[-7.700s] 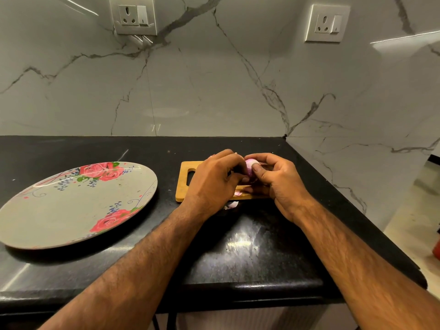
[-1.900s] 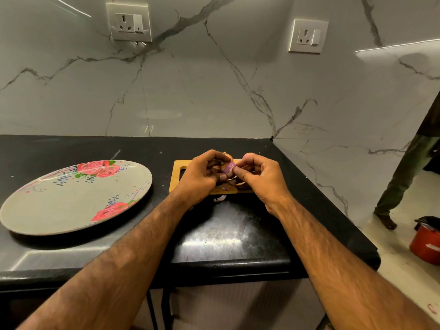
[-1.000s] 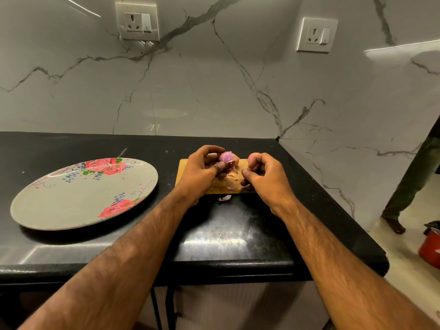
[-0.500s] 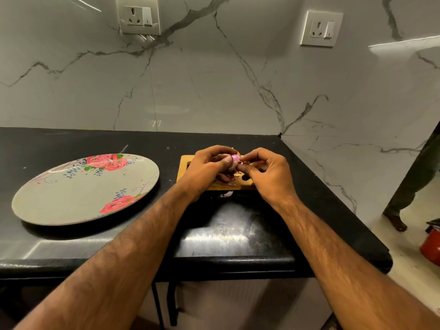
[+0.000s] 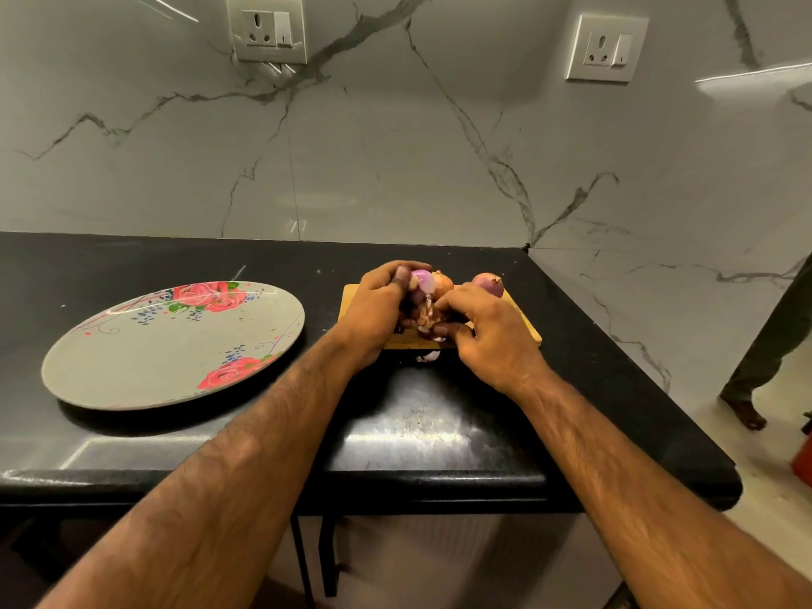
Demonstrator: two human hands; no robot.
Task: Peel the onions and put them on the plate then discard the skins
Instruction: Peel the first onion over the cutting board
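Holds a partly peeled onion (image 5: pixel 422 281) in the left hand (image 5: pixel 378 309), fingers curled round it, purple flesh bared at the top, just above the left half of the wooden cutting board (image 5: pixel 525 334); pinches a strip of papery skin (image 5: pixel 424 316) between thumb and fingertips of the right hand (image 5: pixel 487 334), the strip hanging below the onion toward the board; cannot tell whether it is attached to the bulb.

Shows a brown-skinned onion (image 5: pixel 444 283) just behind the held one, on the board's far side, touching or nearly touching it; shows a red onion (image 5: pixel 488 284), unpeeled, farther right on the same far side, partly hidden by the right hand's knuckles.

Shows a scrap of skin (image 5: pixel 428 356) on the black countertop (image 5: pixel 439 432), just off the board's near edge, between the two wrists.

Sets a floral plate (image 5: pixel 175 345), grey with red roses, flat on the countertop to the left, apart from the board.

Takes in a marble wall (image 5: pixel 395 147) behind, with a wall socket (image 5: pixel 268 30) at the far left and another socket (image 5: pixel 608 48) at the far right; catches a trousered leg (image 5: pixel 773 345) and a foot on the floor at the right edge.
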